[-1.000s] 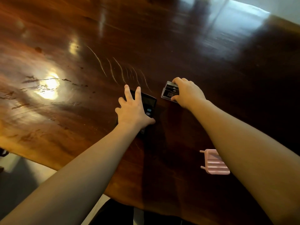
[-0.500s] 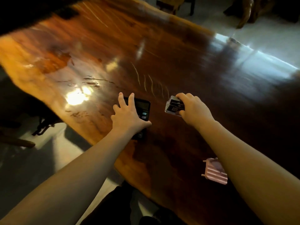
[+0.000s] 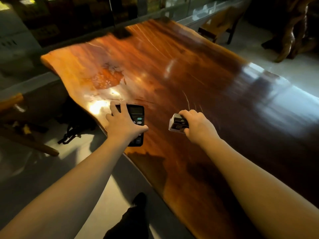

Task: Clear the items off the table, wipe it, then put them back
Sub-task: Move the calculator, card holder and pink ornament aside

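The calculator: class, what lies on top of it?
The left hand lies flat on the calculator, hiding most keys; its display and a few buttons show.

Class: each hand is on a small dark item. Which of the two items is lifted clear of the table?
The small clear-cased box in the right hand: it is tilted in a closed grip above the wood, whereas the black calculator lies flat under the left hand.

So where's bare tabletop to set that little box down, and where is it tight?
Bare wood runs beyond the small box in the right hand, out to the table's far end, and along its right side. The near strip beside the right forearm is bare too. It's tight only between the calculator under the left hand and the box.
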`<state>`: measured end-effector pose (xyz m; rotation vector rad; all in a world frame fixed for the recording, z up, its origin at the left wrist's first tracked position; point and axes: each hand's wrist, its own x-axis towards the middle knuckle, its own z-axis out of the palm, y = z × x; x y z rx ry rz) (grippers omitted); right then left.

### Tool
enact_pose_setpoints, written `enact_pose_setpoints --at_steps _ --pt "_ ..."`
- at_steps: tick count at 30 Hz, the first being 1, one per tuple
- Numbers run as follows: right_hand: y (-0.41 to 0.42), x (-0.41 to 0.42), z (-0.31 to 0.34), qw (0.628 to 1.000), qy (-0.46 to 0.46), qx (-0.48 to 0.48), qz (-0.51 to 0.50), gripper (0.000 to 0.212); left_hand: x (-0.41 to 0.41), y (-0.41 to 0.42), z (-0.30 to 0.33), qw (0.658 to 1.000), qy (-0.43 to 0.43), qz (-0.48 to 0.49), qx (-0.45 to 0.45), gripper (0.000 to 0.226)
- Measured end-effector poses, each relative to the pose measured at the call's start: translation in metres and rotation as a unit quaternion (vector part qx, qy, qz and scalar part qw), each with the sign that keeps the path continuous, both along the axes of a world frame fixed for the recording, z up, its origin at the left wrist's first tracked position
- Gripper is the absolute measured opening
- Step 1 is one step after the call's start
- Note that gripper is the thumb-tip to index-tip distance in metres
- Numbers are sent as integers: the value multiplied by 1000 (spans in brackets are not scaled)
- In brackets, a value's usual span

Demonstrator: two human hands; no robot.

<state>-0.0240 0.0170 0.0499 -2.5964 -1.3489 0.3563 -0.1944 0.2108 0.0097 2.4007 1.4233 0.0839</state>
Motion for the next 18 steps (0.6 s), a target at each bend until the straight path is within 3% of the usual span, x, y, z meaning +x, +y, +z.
enact_pose_setpoints --at_steps 9,18 --pt "152 -37 -42 999 22 -25 33 61 -20 134 -29 998 23 44 -35 127" --pt "221 -48 -90 997 20 -58 53 59 -1 177 -68 998 37 28 -41 131"
